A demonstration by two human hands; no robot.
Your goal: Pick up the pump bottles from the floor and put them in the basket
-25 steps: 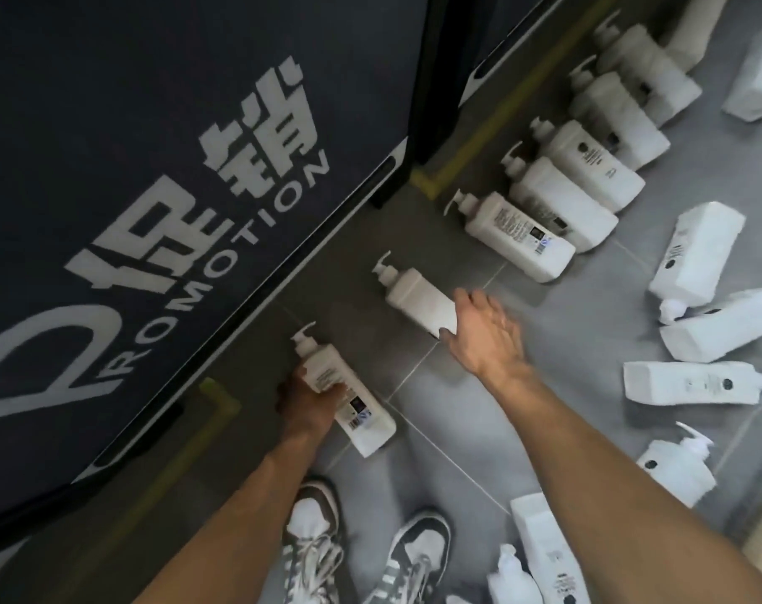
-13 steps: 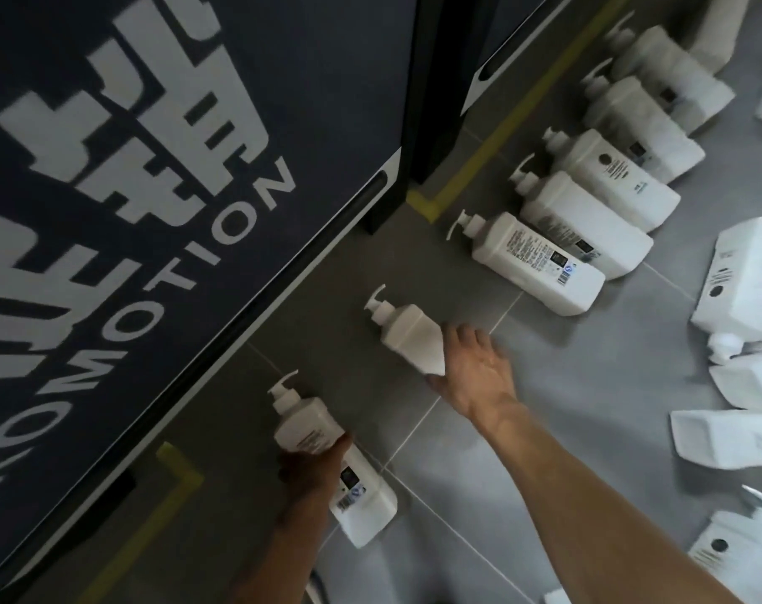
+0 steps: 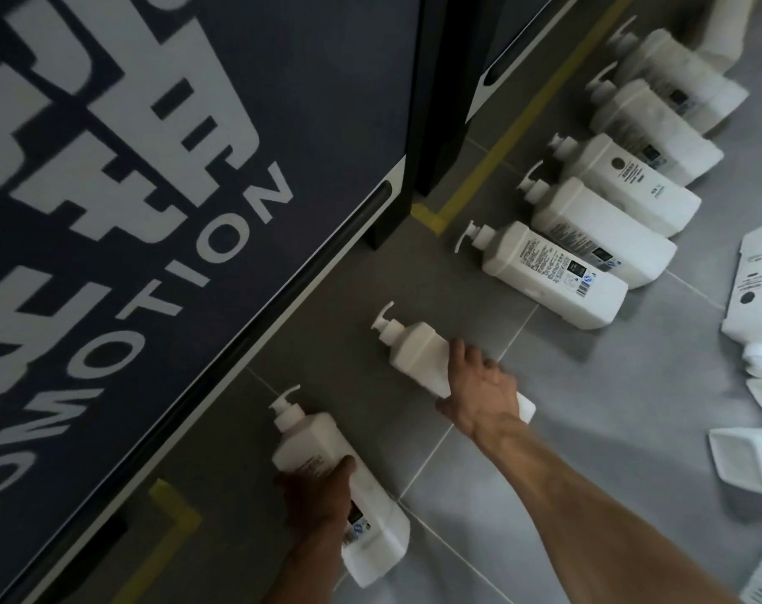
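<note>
Two white pump bottles lie on the grey tiled floor beside a dark stand. My left hand (image 3: 320,494) grips the nearer pump bottle (image 3: 309,446) round its middle. My right hand (image 3: 479,392) grips the second pump bottle (image 3: 414,350) across its lower body, fingers curled over it. Both bottles point their pump heads up and left. A row of several more white pump bottles (image 3: 553,276) lies on the floor further back right. No basket is in view.
A dark display stand (image 3: 196,167) with large white lettering fills the left side. Yellow tape (image 3: 501,159) marks the floor along its base. More white bottles (image 3: 758,289) lie scattered at the right edge.
The view has shifted closer and downward, so my shoes are out of frame. My right hand has closed round the second bottle. My left hand keeps its hold on the nearer one.
</note>
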